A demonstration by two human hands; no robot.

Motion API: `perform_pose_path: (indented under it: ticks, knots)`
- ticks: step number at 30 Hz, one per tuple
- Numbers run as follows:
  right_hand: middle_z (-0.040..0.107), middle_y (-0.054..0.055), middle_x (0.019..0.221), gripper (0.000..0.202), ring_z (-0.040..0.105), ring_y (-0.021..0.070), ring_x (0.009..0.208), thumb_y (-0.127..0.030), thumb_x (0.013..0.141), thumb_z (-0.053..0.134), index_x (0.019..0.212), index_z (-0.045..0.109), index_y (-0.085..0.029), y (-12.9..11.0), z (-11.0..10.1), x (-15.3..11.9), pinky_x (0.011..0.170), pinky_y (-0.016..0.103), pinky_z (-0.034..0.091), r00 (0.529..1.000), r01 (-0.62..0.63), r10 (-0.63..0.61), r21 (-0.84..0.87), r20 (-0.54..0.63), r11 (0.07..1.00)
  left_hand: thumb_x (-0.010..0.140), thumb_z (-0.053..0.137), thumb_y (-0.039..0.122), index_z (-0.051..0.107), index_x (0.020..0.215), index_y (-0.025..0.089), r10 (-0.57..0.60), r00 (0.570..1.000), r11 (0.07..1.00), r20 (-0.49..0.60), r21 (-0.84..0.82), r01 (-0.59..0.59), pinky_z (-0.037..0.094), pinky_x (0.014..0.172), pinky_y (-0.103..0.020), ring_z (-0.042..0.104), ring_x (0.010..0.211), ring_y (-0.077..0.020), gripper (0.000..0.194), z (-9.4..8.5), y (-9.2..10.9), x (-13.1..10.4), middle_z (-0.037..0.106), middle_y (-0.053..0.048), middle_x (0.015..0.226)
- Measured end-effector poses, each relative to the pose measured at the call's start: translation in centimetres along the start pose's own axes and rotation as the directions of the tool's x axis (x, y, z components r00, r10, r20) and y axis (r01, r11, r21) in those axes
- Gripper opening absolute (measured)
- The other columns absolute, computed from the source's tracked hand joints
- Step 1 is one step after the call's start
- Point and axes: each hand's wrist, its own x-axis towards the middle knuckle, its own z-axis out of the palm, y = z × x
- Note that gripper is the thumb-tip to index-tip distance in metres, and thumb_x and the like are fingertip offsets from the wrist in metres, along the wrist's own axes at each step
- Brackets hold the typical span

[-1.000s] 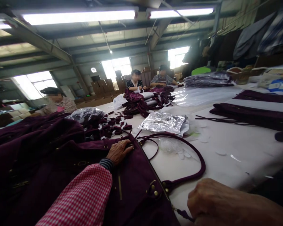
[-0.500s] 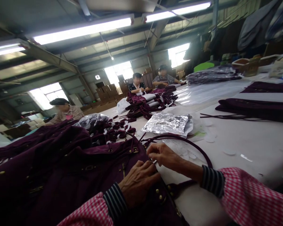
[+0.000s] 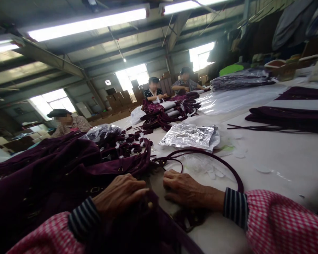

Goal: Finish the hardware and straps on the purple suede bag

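We see a dark purple fabric handbag (image 3: 145, 229) lying crumpled on the near part of the white surface (image 3: 270, 151), its near edge slanting toward the lower right. We note a brass-coloured rivet (image 3: 150, 204) close to this edge. A slender, rounded purple carrying handle (image 3: 234, 170) arcs across the surface to the right. In the shadowed near portion, we cannot distinguish further detail.

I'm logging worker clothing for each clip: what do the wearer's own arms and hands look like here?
The left hand and right hand are both ungloved. Both arms wear loose pinkish-red and white checked sleeves, with snug dark cuffs showing at the wrists, ringed with thin pale stripes. No lettering is visible on either.
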Motion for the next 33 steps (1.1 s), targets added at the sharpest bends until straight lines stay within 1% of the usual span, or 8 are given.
perform_pose_path:
  ticks: [4,7,11,18,24,29,31,33]
  knots:
    - [0.061,0.003,0.097,0.014,0.057,0.0158,0.092,-0.025,0.091,0.066,0.085,0.056,-0.018,-0.4,-0.3,-0.2,0.074,0.025,0.042,0.999,0.032,-0.031,-0.049,0.029,0.998,0.108,0.010,0.047,0.060,0.091,0.020,-0.107,0.993,0.994,-0.052,0.006,0.108,0.036,0.074,-0.032,0.055,0.073,-0.0165,0.059,0.3,-0.8,-2.8,0.066,-0.001,0.084]
    - [0.063,0.003,0.093,0.012,0.059,0.0162,0.085,-0.025,0.093,0.061,0.084,0.058,-0.018,-0.7,-0.6,0.5,0.068,0.027,0.041,0.998,0.035,-0.028,-0.150,0.050,0.988,0.109,0.016,0.042,0.058,0.080,0.020,-0.111,0.994,0.994,0.015,-0.013,0.111,0.036,0.078,-0.033,0.051,0.073,-0.0159,0.055,1.4,1.0,-2.2,0.061,0.000,0.077]
    - [0.066,0.003,0.083,0.005,0.062,0.0172,0.072,-0.020,0.089,0.057,0.086,0.060,-0.018,-0.7,-0.5,3.5,0.063,0.029,0.041,0.992,0.032,-0.001,-0.246,0.127,0.969,0.108,0.035,0.033,0.063,0.092,0.024,-0.054,0.998,0.997,-0.036,-0.051,0.053,0.033,0.096,-0.036,0.052,0.105,-0.0180,0.034,2.6,2.8,-0.6,0.062,0.000,0.109]
    - [0.066,0.013,0.099,0.013,0.066,0.0211,0.074,-0.014,0.092,0.052,0.099,0.062,-0.012,0.5,4.0,9.3,0.058,0.030,0.049,0.999,-0.014,0.031,-0.356,0.044,0.934,0.107,0.040,0.024,0.058,0.094,0.024,-0.001,0.999,1.000,0.032,0.031,0.000,0.034,0.091,-0.035,0.051,0.090,-0.0162,0.021,3.3,2.4,-0.3,0.061,0.003,0.098]
    - [0.065,0.013,0.095,0.013,0.066,0.0243,0.081,-0.005,0.093,0.051,0.098,0.062,-0.010,0.5,5.9,9.8,0.058,0.031,0.051,0.997,0.070,-0.045,-0.450,0.066,0.890,0.108,0.035,0.031,0.055,0.123,0.030,0.138,0.958,0.985,-0.249,0.137,-0.107,0.029,0.113,-0.036,0.051,0.117,-0.0173,0.025,3.8,0.0,-2.5,0.065,0.001,0.121]
    - [0.064,0.012,0.092,0.015,0.062,0.0215,0.069,-0.001,0.092,0.049,0.099,0.059,-0.010,0.7,6.2,9.7,0.051,0.029,0.046,0.993,0.120,-0.108,-0.504,0.053,0.855,0.106,0.036,0.024,0.047,0.137,0.028,0.310,0.898,0.948,-0.311,0.174,-0.267,0.030,0.119,-0.033,0.052,0.123,-0.0159,0.033,3.5,-0.6,-4.4,0.068,-0.001,0.120]
    - [0.064,0.014,0.095,0.018,0.062,0.0216,0.072,0.001,0.092,0.047,0.100,0.058,-0.010,0.7,6.1,9.7,0.052,0.029,0.045,0.992,0.127,-0.114,-0.497,0.056,0.858,0.107,0.032,0.025,0.049,0.135,0.026,0.285,0.878,0.957,-0.385,0.172,-0.235,0.022,0.123,-0.033,0.051,0.128,-0.0151,0.032,3.5,0.0,-4.5,0.069,-0.001,0.120]
    - [0.064,0.014,0.097,0.020,0.061,0.0216,0.074,0.002,0.091,0.045,0.101,0.057,-0.011,0.8,6.0,9.9,0.053,0.029,0.044,0.994,0.110,-0.091,-0.469,0.063,0.876,0.108,0.028,0.025,0.057,0.120,0.026,0.189,0.906,0.981,-0.380,0.111,-0.158,0.020,0.123,-0.032,0.054,0.123,-0.0134,0.031,3.7,0.7,-4.2,0.071,0.001,0.113]
